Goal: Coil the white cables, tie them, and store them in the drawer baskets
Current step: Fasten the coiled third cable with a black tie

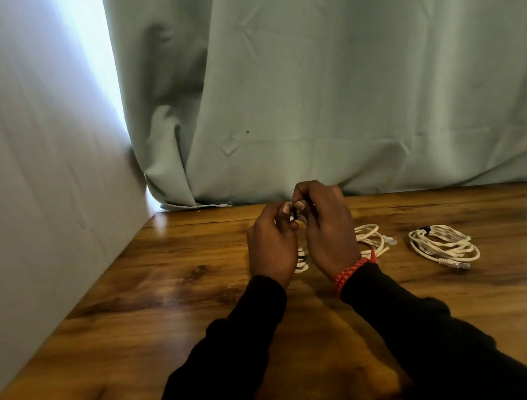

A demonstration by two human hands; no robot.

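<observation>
No readable text, labels, brands, numbers or signs anywhere in the head view. Nothing legible on any surface shown.
</observation>
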